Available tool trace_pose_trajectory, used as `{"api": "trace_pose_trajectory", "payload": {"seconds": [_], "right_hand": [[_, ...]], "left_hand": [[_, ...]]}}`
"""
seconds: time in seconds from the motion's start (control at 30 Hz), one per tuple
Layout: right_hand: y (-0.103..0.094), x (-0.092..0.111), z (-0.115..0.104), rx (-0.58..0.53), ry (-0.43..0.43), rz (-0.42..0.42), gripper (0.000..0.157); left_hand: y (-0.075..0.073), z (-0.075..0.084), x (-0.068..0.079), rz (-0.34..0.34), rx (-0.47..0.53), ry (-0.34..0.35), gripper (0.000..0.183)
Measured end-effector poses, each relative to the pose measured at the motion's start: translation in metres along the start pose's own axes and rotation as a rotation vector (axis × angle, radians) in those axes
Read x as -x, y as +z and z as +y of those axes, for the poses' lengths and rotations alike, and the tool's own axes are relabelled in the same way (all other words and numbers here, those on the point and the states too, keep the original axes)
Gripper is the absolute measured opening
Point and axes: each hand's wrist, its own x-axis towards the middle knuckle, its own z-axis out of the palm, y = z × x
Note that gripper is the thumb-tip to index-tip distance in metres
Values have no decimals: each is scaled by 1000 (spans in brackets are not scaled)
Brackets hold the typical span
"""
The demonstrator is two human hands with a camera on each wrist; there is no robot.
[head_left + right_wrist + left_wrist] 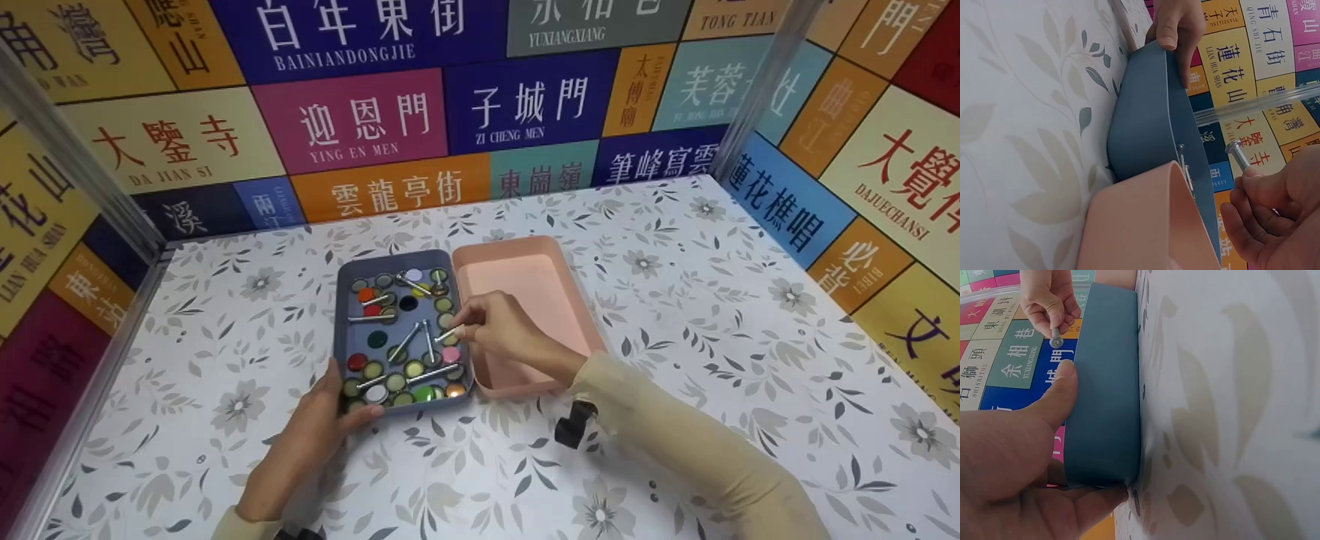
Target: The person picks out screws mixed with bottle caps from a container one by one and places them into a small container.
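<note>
Metal bolt, pinched between thumb and curled fingers of the right hand; head projects past the fingertips, far end of the shank hidden in the grip. Position: above the right side of the blue-grey tray.

Handling (judged): light, rigid, not fragile. Polished head probably slippery; ridged shank should give skin better purchase. Suggested hold: thumb and forefinger on the shank just behind the head.

Appearance: silvery, shiny, slim, with a wider round head; in the left wrist view the head faces the camera, its centre too small to read.

Left of the pinching fingertips: loose bolts among coloured round pieces. Beneath the right wrist: pink tray. Left hand: thumb and fingers grip the blue-grey tray's near-left corner.
</note>
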Motion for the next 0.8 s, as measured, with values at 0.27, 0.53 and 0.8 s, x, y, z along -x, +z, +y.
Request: {"api": "trace_pose_trajectory", "payload": {"seconds": [0.27, 0.53, 0.8], "right_hand": [[-9, -4, 4, 22, 49, 39, 9], [-19, -11, 11, -34, 82, 60, 13], [-29, -17, 13, -59, 121, 82, 15]], "left_hand": [[1, 0, -2, -2, 27, 3, 107], [0, 0, -3, -3, 35, -3, 107], [1, -1, -3, 14, 48, 7, 107]]}}
